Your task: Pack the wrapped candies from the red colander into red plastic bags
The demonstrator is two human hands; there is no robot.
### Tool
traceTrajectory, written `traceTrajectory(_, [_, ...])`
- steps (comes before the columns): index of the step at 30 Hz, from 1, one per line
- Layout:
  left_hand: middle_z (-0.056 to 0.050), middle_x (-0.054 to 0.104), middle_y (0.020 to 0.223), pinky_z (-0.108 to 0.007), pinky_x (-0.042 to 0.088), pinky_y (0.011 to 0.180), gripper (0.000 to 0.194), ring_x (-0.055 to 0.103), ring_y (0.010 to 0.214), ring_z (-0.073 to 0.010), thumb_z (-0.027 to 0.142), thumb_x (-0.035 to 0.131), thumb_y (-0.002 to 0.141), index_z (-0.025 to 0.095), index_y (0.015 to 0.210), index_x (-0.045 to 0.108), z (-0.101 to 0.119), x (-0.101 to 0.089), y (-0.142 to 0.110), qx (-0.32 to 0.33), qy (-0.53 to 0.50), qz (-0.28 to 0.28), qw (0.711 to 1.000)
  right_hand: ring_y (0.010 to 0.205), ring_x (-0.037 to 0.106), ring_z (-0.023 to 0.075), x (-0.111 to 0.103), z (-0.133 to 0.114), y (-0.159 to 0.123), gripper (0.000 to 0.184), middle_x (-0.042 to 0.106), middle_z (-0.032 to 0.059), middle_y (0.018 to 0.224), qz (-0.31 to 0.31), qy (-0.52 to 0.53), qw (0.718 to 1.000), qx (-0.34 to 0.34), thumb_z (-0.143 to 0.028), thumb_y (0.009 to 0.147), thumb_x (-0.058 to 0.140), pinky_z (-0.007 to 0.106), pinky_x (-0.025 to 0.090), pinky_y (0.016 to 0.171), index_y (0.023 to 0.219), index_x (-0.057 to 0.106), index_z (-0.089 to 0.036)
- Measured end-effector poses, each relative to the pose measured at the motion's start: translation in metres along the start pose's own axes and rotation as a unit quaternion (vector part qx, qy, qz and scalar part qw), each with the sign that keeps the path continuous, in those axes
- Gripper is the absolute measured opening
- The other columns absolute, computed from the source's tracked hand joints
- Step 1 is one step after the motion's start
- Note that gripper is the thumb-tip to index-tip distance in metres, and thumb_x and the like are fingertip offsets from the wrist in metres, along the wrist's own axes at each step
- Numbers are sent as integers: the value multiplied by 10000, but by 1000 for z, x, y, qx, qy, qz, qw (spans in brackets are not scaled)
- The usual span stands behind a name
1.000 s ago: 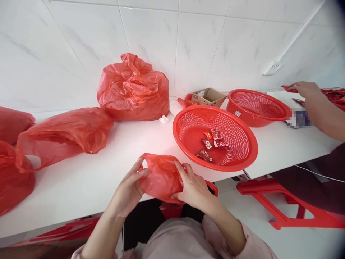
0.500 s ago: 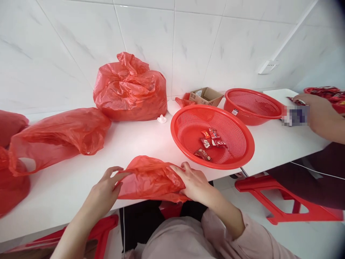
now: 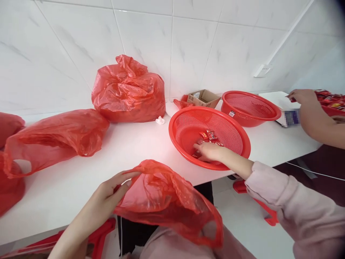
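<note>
Head view, from the left: red bags (image 3: 10, 126) sit at the edge of the white table (image 3: 134, 144), then a red bag with a loop handle (image 3: 59, 129) lies on its side. Near it, the left hand (image 3: 115, 187) pinches the rim of a thin red bag (image 3: 161, 201) between thumb and fingers; this bag gapes at the table's near edge and hangs over the person's lap. Behind, a big bunched bag (image 3: 129, 93) stands by the wall, a crumpled white scrap (image 3: 160, 120) just beside it. Next come a small cardboard box (image 3: 204, 98) and a red perforated basin (image 3: 184, 133). Inside that basin the right hand (image 3: 208, 150) reaches down among small wrapped packets (image 3: 211, 134), fingers bent; whether they grip one I cannot tell. Farther right stand a second basin (image 3: 242, 121) and a co-worker's hand (image 3: 303, 96), near more packets (image 3: 335, 100).
</note>
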State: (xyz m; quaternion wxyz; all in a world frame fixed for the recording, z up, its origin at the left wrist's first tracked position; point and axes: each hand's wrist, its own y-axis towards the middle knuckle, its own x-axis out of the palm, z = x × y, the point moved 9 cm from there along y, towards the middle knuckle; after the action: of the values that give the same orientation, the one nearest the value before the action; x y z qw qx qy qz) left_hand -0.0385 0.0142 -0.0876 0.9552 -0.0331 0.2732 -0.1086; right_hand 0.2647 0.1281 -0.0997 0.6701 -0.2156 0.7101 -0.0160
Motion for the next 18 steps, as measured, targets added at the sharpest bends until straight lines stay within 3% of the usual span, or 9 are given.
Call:
traceTrajectory(2, [-30,605,1393,-371,316,1158,412,489,1338,-292,470,615,868,283,1222,710,0,2,2,-29,-57,1,998,750,662,213,8,-2,6,260,684,153,966,-25,17,999,-18,-177,742,721,293,459,664,997,683,-141])
traceTrajectory(4, [-25,595,1404,-370,355,1135,454,481,1344,-302,456,672,831,276,1247,694,-3,4,4,-56,-116,6,992,736,656,196,5,-2,5,250,686,128,931,-48,27,998,-28,-151,751,687,285,452,663,998,656,-149])
traceTrajectory(7, [-56,630,1359,-326,502,986,583,569,1255,-287,427,714,809,257,1356,602,-13,8,3,-104,-222,20,969,746,642,159,-28,-14,-10,244,677,56,925,9,124,991,-52,-179,819,591,279,476,704,1061,573,-199])
traceTrajectory(8, [-62,640,1344,-299,523,948,610,593,1226,-269,422,712,816,253,1384,571,-14,9,3,-115,-254,25,960,758,638,146,-42,-27,-19,246,669,41,953,44,198,976,-79,-195,851,543,275,488,716,1097,539,-213])
traceTrajectory(10, [-61,626,1361,-254,520,944,622,594,1232,-232,410,704,829,246,1406,542,-10,13,0,-124,-306,35,943,796,634,129,-59,-63,-43,254,651,30,1009,84,358,915,-163,-217,895,464,265,510,728,1147,496,-227])
traceTrajectory(11, [-55,611,1382,-236,510,958,610,578,1255,-221,396,708,827,244,1397,552,-6,15,-1,-123,-327,40,936,804,634,125,-56,-88,-53,265,649,25,1011,67,402,889,-209,-211,902,435,260,516,721,1159,496,-231])
traceTrajectory(13, [-48,594,1403,-227,506,973,574,552,1290,-223,356,723,807,243,1356,596,5,16,-5,-125,-367,46,921,927,634,137,-32,-136,-67,281,649,25,1093,19,386,880,-277,-195,889,466,268,520,811,1154,546,-242])
traceTrajectory(15, [-55,609,1387,-260,523,972,536,559,1284,-258,312,729,780,239,1305,645,14,15,-11,-132,-405,46,903,1021,629,190,3,-157,-60,349,645,45,1166,19,284,927,-245,-183,878,508,327,517,882,1213,575,-256])
traceTrajectory(18, [-63,633,1357,-296,556,941,494,586,1251,-300,290,705,770,241,1261,683,14,3,-20,-146,-440,61,884,1040,658,241,45,-150,-37,423,676,69,1177,0,175,975,-137,-123,924,436,385,530,888,1291,585,-272])
